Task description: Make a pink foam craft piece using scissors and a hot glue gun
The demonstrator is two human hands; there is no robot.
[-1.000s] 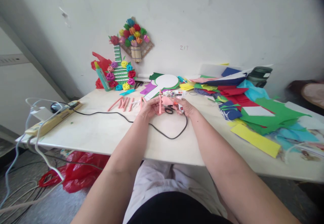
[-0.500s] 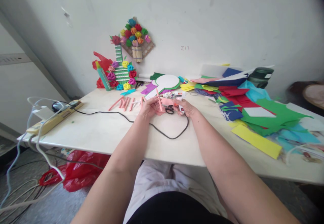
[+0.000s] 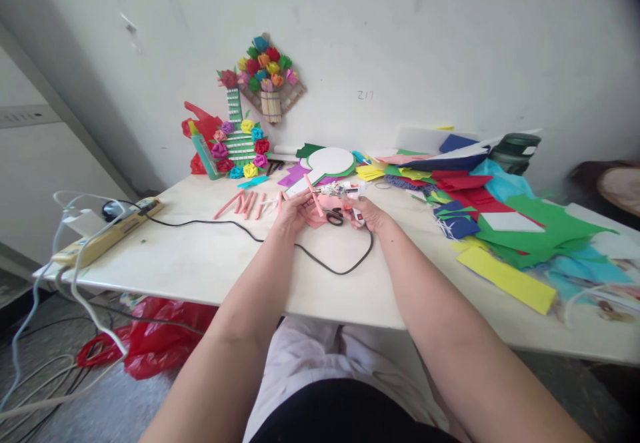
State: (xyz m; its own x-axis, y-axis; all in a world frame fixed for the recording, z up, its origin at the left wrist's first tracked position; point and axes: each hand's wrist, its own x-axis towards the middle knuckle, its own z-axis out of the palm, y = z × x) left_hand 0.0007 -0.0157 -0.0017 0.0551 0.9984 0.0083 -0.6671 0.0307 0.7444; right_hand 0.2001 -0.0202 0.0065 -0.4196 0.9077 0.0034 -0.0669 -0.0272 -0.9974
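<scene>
My left hand (image 3: 299,212) is closed on a slim pink paper roll (image 3: 314,195), which leans with its top to the left. My right hand (image 3: 369,215) grips a white glue gun (image 3: 356,191) with a red switch; its nozzle points left at the roll. From the gun's handle a black cord (image 3: 345,273) loops over the table. Between my hands lie black-handled scissors (image 3: 334,217) and a piece of pink paper (image 3: 316,223). Several more pink rolls (image 3: 249,205) lie beside my left hand.
A power strip (image 3: 107,233) sits at the table's left edge. Paper flower crafts (image 3: 241,143) and a glue bottle (image 3: 205,153) stand at the back. Coloured sheets (image 3: 530,229) pile up on the right, near a dark green container (image 3: 515,153). A white round-headed cutout (image 3: 330,161) lies behind my hands.
The pink roll in my left hand has tilted a little further, its top shifting left. My right hand and the glue gun have barely moved.
</scene>
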